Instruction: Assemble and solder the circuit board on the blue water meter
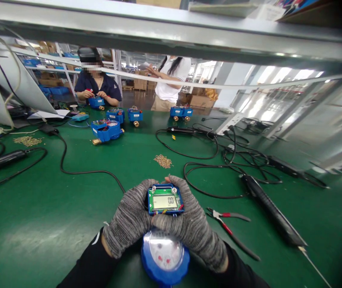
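Note:
A small blue-cased display module (165,200) with a green circuit board and a lit screen reading about 0.0 is held between my two hands. My left hand (131,218), in a grey knitted glove, is closed round its left side. On the other side my right hand (189,220), gloved alike, wraps its right edge, with the thumb along the lower rim. Just below the module lies a round blue water meter (165,256) with a clear dial cover; my wrists flank it. Coloured wires show at the module's lower edge.
Pliers with red and grey handles (233,230) lie to the right, near a black electric screwdriver (271,210) and tangled cables. A pile of small screws (163,161) sits ahead. Several blue meters (106,130) stand farther back. A co-worker (97,86) sits opposite; a metal shelf beam (171,30) crosses overhead.

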Tool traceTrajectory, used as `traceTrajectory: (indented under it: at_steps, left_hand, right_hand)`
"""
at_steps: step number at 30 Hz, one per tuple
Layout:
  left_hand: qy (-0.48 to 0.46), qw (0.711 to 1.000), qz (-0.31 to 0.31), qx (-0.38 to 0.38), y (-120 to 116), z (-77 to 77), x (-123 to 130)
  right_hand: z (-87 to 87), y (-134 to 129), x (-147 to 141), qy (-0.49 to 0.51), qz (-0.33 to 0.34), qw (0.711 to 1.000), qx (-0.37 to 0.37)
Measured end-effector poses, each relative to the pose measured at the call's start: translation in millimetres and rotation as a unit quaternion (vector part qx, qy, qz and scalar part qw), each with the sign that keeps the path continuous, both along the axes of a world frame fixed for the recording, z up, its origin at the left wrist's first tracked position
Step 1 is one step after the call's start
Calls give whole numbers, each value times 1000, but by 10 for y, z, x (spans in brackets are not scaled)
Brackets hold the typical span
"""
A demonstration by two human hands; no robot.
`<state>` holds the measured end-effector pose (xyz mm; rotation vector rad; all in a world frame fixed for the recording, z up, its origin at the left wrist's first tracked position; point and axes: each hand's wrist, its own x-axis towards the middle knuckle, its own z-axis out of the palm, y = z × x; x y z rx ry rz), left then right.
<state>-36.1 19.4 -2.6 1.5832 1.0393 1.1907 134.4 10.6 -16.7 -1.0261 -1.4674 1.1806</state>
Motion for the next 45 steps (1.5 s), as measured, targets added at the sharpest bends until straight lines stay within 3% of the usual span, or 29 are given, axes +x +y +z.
traceTrajectory:
  at_steps: [5,11,16,22,27,30,35,40,42,45]
  left_hand:
    - [11,1000,-14,7,-15,88,18]
    - [6,1000,-8,14,-14,71,11]
    - [40,999,10,20,-23,81,22]
    - [54,998,33,-10,-18,10,43]
    - [-10,993,-68,-99,-49,8,-252]
    - [5,990,-79,-117,-105,31,-422]
    - [83,996,41,13,-181,2,-391]
    - [213,951,137,176,-289,-31,-264]
    - [251,932,142,219,-338,-37,-230]
    - [293,921,103,235,-389,-41,-198]
  right_hand:
    - [-12,1,59,-57,-4,998,24]
    - [201,8,76,-134,15,991,-4]
    - [167,68,57,-211,-36,972,101]
    - [104,162,119,-218,-5,956,195]
    - [30,218,145,-209,-4,960,189]
    - [-17,235,178,-232,-15,958,169]
    - [-40,236,217,-230,1,964,133]
    - [-49,209,231,-228,-4,965,127]
    - [-53,201,234,-228,-7,965,132]
    - [-56,201,235,-230,-8,964,133]
